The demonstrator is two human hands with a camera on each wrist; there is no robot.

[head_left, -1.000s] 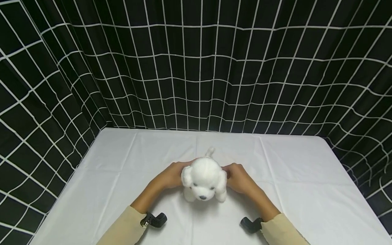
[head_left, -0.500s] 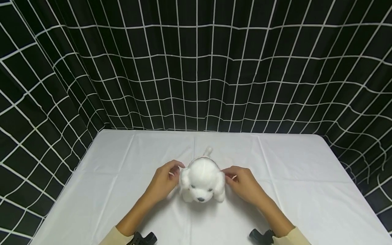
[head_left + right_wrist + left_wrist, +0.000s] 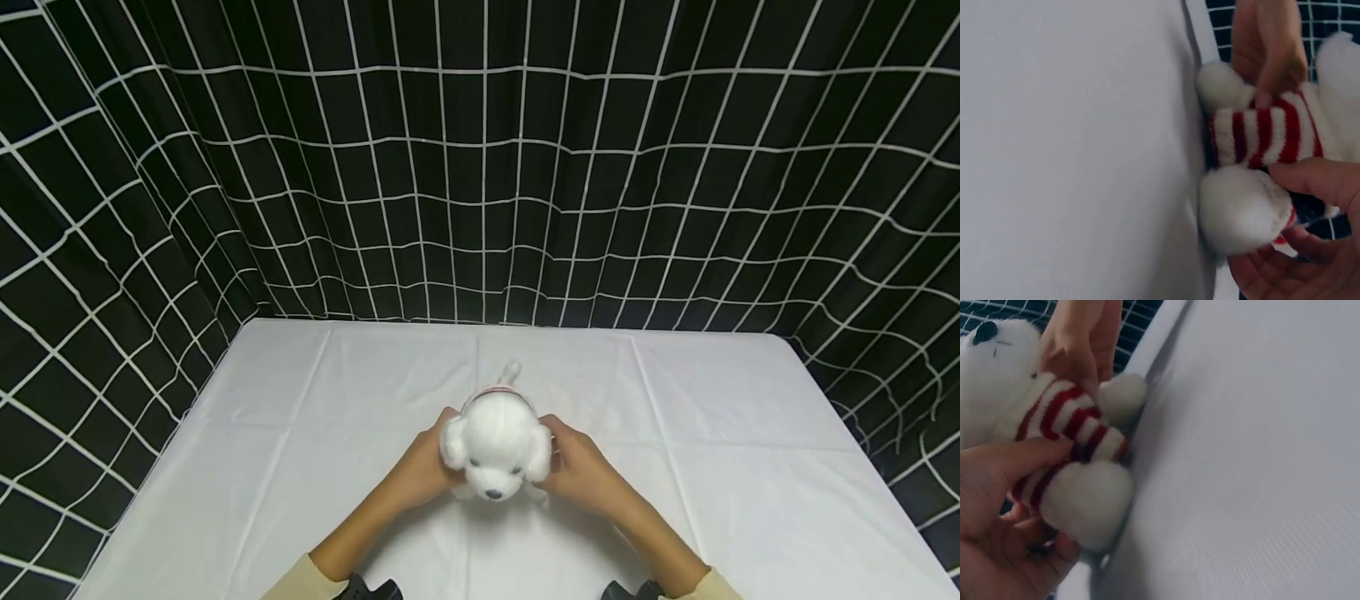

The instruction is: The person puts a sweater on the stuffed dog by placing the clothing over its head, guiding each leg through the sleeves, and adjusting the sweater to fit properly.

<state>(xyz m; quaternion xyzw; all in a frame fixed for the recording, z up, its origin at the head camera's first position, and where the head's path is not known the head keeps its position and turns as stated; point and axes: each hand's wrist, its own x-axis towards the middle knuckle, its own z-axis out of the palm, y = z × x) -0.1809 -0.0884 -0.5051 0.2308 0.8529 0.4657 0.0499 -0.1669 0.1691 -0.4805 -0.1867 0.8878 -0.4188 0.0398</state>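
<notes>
A white plush dog [image 3: 497, 437] stands at the middle of the table, facing me, its tail at the back. It wears a red-and-white striped knit sweater [image 3: 1066, 419], mostly hidden behind the head from above. My left hand [image 3: 427, 467] grips the dog at its front leg, thumb on the sweater beside the furry paw [image 3: 1094, 500] and fingers curled round the outer side. On the other side my right hand [image 3: 576, 471] holds the opposite front leg the same way, its thumb next to that paw [image 3: 1235, 209]. Both paws are right at the tablecloth.
A white cloth with fold creases covers the table [image 3: 300, 467]. Behind and beside it hangs a black curtain [image 3: 465, 167] with a white grid. Dark wrist mounts [image 3: 371, 590] sit at both cuffs of the beige sleeves.
Both hands loosened and drew away from the dog's sides, then closed in again, lower on its front legs. The dog stays in about the same place.
</notes>
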